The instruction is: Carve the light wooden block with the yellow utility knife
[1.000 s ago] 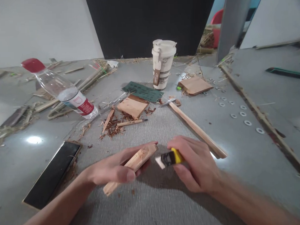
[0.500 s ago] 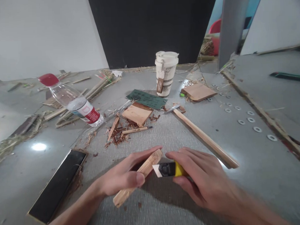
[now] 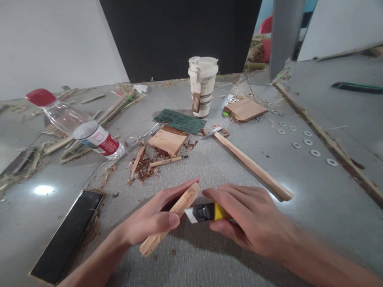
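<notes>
In the head view my left hand (image 3: 153, 220) is closed around a short wooden stick (image 3: 184, 201), thumb on its near face, the stick slanting up to the right. My right hand (image 3: 247, 212) grips a yellow and black utility knife (image 3: 205, 212). Its pale blade points left and lies at the stick's right edge; whether it cuts in, I cannot tell. Just beyond my hands is a thin carving tool (image 3: 167, 161) with a wooden handle, among brown shavings (image 3: 150, 172) and beside a small wooden board (image 3: 169, 141). A hammer (image 3: 248, 162) lies to the right.
A clear bottle (image 3: 84, 128) with a red cap stands at left, above a black rectangular block (image 3: 67, 235). Farther back are a white cup (image 3: 203, 86), a green sheet (image 3: 181, 121) and another wooden board (image 3: 245, 109). Several metal washers (image 3: 308, 142) lie at right, near a long wooden strip (image 3: 323, 134).
The whole view has shifted, so the things appear slightly farther left and higher. Both hands keep their holds, and the knife blade sits a little lower along the stick.
</notes>
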`<state>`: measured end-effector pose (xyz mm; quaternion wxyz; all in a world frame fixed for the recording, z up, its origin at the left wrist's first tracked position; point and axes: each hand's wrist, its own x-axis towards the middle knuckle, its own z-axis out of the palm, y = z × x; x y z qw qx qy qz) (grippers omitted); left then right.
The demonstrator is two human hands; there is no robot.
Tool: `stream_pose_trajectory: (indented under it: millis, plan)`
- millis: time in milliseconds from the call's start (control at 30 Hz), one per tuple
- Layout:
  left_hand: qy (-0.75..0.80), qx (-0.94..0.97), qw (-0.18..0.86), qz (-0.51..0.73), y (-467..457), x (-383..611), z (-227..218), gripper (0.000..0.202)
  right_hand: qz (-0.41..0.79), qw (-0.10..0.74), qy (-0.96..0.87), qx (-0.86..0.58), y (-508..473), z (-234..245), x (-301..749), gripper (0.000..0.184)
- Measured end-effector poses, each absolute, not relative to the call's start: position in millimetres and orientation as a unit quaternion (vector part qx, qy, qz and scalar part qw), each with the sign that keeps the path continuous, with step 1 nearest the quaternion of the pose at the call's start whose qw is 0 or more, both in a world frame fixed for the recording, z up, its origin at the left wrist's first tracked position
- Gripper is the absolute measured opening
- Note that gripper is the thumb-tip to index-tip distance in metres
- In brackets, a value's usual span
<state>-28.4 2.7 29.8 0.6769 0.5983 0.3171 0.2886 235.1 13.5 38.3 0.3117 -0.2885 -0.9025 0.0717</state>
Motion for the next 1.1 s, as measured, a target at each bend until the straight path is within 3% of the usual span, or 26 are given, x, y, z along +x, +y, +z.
stream_pose_trajectory:
  millis: [467,733,800,933,1100]
  plan:
    - [0.331,0.612,0.665,0.272,10,-23,36,0.08,0.061,0.309,-0.9,-0.3,11,40,232,0.047]
    - [0.327,0.54,0.739,0.235,-5,-27,16,0.093,-0.05,0.307,-0.902,-0.299,8,38,235,0.045]
    - [0.328,0.55,0.734,0.225,-10,-21,18,0.096,-0.067,0.295,-0.894,-0.331,15,38,244,0.041]
    - [0.336,0.607,0.68,0.237,-20,-9,24,0.106,-0.121,0.306,-0.76,-0.56,49,36,279,0.033]
    - [0.366,0.484,0.719,0.338,-18,-8,11,0.1,-0.05,0.349,-0.781,-0.515,57,35,285,0.037]
